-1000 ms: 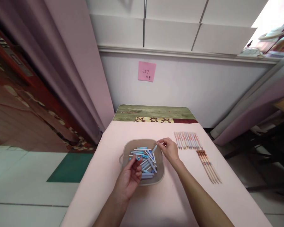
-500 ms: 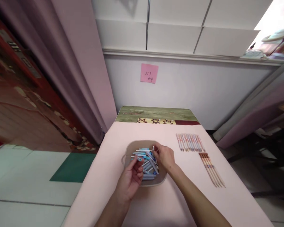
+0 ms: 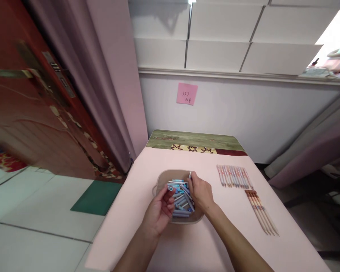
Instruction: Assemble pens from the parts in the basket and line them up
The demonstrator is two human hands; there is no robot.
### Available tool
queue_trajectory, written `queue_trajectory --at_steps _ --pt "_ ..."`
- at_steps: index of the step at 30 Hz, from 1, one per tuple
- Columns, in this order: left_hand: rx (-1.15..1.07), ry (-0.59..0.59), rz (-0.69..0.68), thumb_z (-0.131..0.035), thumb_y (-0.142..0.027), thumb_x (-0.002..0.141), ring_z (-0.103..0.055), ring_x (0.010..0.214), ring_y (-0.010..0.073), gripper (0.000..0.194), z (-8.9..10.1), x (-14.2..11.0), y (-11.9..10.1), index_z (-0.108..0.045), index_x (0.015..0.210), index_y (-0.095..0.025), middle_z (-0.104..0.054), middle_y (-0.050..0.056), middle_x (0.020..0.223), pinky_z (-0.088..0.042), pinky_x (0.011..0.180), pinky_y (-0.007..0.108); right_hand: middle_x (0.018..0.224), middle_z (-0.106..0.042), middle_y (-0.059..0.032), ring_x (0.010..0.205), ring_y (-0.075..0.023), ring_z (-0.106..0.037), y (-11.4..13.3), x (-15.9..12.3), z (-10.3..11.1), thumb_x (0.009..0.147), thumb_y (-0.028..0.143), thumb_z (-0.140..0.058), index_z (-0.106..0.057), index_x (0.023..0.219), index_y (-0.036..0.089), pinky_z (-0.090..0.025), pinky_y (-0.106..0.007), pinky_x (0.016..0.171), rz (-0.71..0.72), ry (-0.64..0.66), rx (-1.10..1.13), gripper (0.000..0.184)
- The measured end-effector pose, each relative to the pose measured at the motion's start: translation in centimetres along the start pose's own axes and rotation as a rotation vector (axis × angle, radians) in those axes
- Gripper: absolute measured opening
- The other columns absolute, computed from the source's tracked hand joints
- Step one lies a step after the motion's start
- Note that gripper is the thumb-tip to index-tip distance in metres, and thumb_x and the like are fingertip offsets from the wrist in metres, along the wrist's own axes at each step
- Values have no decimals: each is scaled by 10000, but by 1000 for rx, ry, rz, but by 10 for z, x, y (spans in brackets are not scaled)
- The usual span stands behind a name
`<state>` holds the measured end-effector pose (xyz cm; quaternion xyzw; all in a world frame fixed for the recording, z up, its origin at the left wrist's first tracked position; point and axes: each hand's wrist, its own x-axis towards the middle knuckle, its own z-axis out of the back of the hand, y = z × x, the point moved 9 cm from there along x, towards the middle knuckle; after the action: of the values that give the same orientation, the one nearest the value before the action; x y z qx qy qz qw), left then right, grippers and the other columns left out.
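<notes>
A beige plastic basket [image 3: 166, 176] with a side handle stands on the table. Inside lie many loose pen parts [image 3: 183, 202]: blue-grey barrels, thin white sticks and small bright blue pieces. Over its left side, my left hand [image 3: 159, 212] pinches a light blue pen barrel [image 3: 170, 188], its round open end facing me. My right hand [image 3: 201, 192] is closed at the basket's right rim, fingers curled round a slim pen part with a white tip [image 3: 190, 175]. The rest of that piece is hidden by the fingers.
A pink cloth [image 3: 130, 226] covers most of the table. On the right lie a row of slim patterned pens [image 3: 234, 176] and a group of pale wooden-looking pens [image 3: 262, 213]. Behind is a wall with a pink note [image 3: 187, 93]; a red door [image 3: 56, 124] stands left.
The camera view has shifted, so everything sits slightly lower and further right. Both hands stay at the basket, holding their pieces; the left barrel's open end now faces me more directly.
</notes>
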<state>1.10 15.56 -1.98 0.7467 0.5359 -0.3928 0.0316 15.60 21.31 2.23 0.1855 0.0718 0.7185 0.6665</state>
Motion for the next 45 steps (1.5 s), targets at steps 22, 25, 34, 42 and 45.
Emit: queue_trajectory --at_steps 22,25,34,42,45 --pt "12 7 -3 -568 -148 856 -495 409 68 112 -1 8 1 -607 756 -115 -672 56 631 -364 335 144 719 -591 27 621 -142 -609 17 -34 -56 799 460 -612 -505 1212 249 -506 -231 449 -466 459 1608 475" --pt "17 13 -26 -564 -151 860 -484 405 64 123 0 10 -3 -608 752 -112 -669 54 628 -358 334 146 761 -593 28 686 -153 -615 29 -43 -38 787 437 -639 -485 1212 262 -530 -244 496 -355 508 1543 485" --pt "88 35 -107 -607 -189 837 -497 443 60 103 0 16 -4 -621 775 -108 -675 52 681 -369 355 152 642 -594 24 582 -111 -534 27 -63 14 806 335 -640 -591 819 188 -408 -205 539 -69 271 1083 155" --pt "245 77 -259 -751 -301 705 -505 469 54 236 -12 3 -6 -637 789 -113 -618 -1 630 -382 389 142 705 -689 31 593 -130 -606 19 -63 39 821 278 -592 -672 841 252 -408 -207 552 3 90 594 87" --pt "293 81 -331 -772 -339 669 -509 461 55 272 -17 -3 -9 -614 742 -130 -593 -24 589 -388 393 138 769 -703 24 665 -146 -634 18 -64 49 814 255 -600 -680 861 262 -405 -210 573 46 -29 449 93"
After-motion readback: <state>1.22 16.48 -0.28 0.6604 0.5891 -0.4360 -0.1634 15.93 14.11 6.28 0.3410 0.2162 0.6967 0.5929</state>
